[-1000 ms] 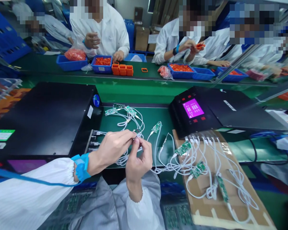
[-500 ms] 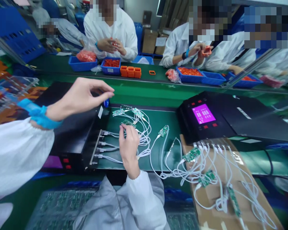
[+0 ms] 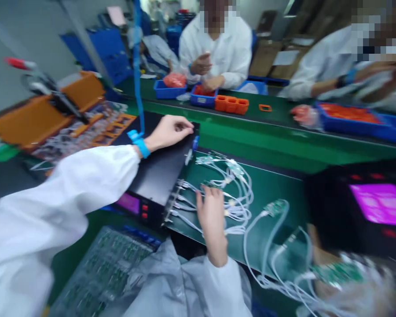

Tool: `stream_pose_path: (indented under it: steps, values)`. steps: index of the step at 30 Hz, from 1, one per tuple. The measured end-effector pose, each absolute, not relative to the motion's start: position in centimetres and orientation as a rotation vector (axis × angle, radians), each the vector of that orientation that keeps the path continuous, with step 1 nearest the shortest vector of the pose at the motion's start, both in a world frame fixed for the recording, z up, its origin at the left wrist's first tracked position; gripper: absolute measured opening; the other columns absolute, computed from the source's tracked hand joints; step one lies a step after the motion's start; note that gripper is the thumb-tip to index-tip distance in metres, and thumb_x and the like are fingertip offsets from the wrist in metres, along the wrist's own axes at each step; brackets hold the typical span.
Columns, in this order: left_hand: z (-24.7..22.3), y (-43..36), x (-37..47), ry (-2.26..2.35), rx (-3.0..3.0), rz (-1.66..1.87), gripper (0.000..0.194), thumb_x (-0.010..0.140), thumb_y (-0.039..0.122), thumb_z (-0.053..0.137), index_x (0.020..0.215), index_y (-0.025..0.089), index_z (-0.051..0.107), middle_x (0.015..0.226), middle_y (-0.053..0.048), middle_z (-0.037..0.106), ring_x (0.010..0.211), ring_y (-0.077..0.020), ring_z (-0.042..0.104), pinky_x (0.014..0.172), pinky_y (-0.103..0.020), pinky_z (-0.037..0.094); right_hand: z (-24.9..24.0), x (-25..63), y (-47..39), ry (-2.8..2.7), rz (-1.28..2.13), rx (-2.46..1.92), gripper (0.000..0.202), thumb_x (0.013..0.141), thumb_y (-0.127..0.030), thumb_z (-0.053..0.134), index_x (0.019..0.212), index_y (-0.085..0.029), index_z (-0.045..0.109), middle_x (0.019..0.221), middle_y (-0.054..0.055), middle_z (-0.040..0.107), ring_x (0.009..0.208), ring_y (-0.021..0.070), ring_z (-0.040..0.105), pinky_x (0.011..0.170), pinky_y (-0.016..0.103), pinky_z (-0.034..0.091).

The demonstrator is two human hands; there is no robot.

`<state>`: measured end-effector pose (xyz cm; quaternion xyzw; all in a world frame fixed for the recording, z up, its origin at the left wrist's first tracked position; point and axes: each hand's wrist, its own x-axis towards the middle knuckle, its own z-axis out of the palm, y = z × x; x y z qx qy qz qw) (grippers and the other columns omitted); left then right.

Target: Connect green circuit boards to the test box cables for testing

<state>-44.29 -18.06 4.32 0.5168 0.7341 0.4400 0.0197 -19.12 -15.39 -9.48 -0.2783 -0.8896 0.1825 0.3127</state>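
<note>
My left hand [image 3: 171, 132], with a blue wristband [image 3: 138, 143], is over the top of the black box [image 3: 158, 171] at the left, thumb and fingertips pressed together; anything between them is too small to make out. My right hand [image 3: 213, 215] rests low over the green bench [image 3: 277, 176], its fingers bent at a green circuit board [image 3: 211, 185] that they partly hide. White cables [image 3: 244, 211] coil just to its right. More circuit boards lie behind them, and another board [image 3: 274, 207] stands apart at the right.
A second black box with a magenta screen [image 3: 381, 203] is at the right. Orange racks [image 3: 69, 105] with a soldering-type tool fill the left. A tray of boards [image 3: 108, 268] lies low in front. Across the bench, people handle blue bins [image 3: 203, 97] of orange parts.
The view has swung left, so things sit further right. My left hand stays pinched above the left box. My right hand remains by the boards, its fingers looking somewhat more spread.
</note>
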Motion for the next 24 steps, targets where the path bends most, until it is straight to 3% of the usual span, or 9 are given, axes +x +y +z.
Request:
stream_pose_path:
  steps: [5, 8, 13, 24]
  values:
    - [3.3, -17.8, -45.7, 2.080, 1.515, 1.512, 0.008, 0.086, 0.013, 0.072, 0.092, 0.010, 0.076, 0.085, -0.009, 0.077, 0.076, -0.0149, 0.071, 0.077, -0.029, 0.057, -4.3, -18.1, -19.0, -1.912, 0.742, -0.413, 0.021, 0.099, -0.021, 0.064, 0.120, -0.019, 0.070, 0.121, 0.014, 0.068, 0.123, 0.0289, 0.064, 0.105, 0.054, 0.054]
    - [3.2, -18.0, -45.8, 2.014, 1.497, 1.541, 0.009, 0.085, 0.011, 0.071, 0.092, 0.008, 0.075, 0.087, -0.011, 0.078, 0.078, -0.0148, 0.072, 0.080, -0.030, 0.057, -1.8, -18.1, -23.0, -1.915, 0.899, -0.227, 0.030, 0.097, -0.020, 0.068, 0.126, -0.022, 0.066, 0.133, 0.014, 0.063, 0.139, 0.0314, 0.056, 0.110, 0.057, 0.053]
    - [3.3, -18.4, -45.5, 1.967, 1.473, 1.560, 0.010, 0.085, 0.013, 0.070, 0.092, 0.008, 0.075, 0.085, -0.011, 0.078, 0.079, -0.0157, 0.072, 0.083, -0.031, 0.057, -3.4, -19.9, -26.4, -2.061, 0.881, -0.163, 0.037, 0.099, -0.021, 0.065, 0.135, -0.022, 0.060, 0.155, 0.017, 0.048, 0.158, 0.0366, 0.029, 0.118, 0.067, 0.044]
    - [3.4, -18.8, -45.3, 1.986, 1.450, 1.581, 0.008, 0.083, 0.012, 0.071, 0.089, 0.009, 0.075, 0.083, -0.009, 0.077, 0.077, -0.0138, 0.071, 0.080, -0.028, 0.055, -4.8, -20.5, -26.8, -1.991, 0.953, -0.150, 0.032, 0.101, -0.019, 0.061, 0.133, -0.022, 0.059, 0.156, 0.016, 0.047, 0.161, 0.0351, 0.024, 0.121, 0.067, 0.040]
